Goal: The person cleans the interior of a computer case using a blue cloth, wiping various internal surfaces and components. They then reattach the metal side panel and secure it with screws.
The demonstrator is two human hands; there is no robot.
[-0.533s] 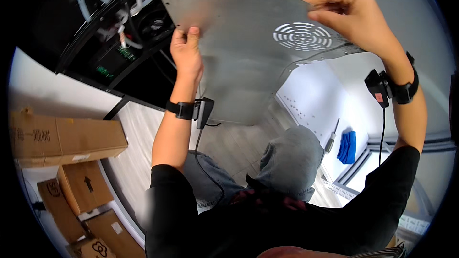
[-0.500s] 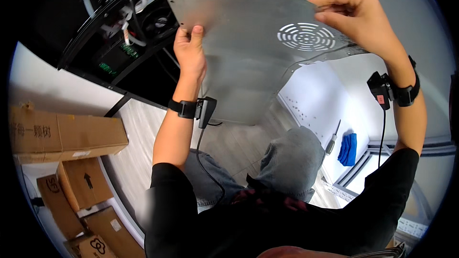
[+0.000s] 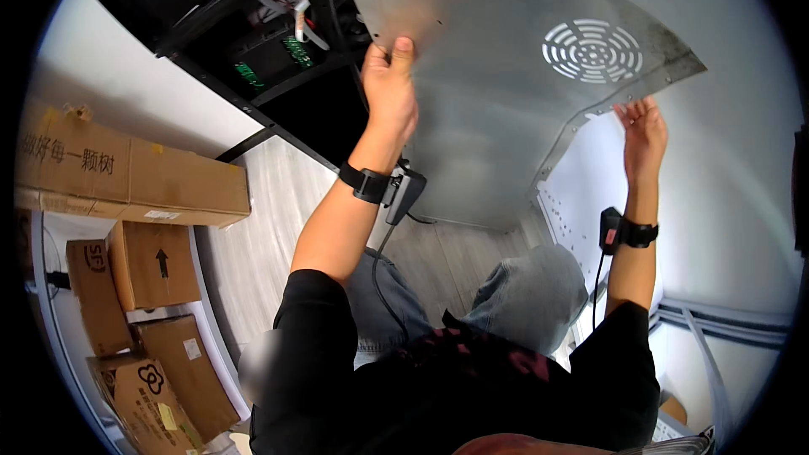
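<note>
A large grey sheet-metal panel with a round slotted vent stands tilted in front of me. My left hand grips its left edge, thumb on the near face and the other fingers mostly hidden. Just under the panel's lower right edge is my right hand, fingers loosely apart, fingertips at the flange; whether they bear any weight I cannot tell. Behind the left edge is a black machine housing with loose cables and green circuit boards.
Cardboard boxes are stacked at the lower left, by a long carton. Small screws lie scattered on a white surface right of my knee. A black cabled device is strapped to each wrist.
My right hand has let go of the panel's upper right edge and come down below its lower right edge. The left hand keeps its grip. The whole view has shifted, with the panel now further right.
</note>
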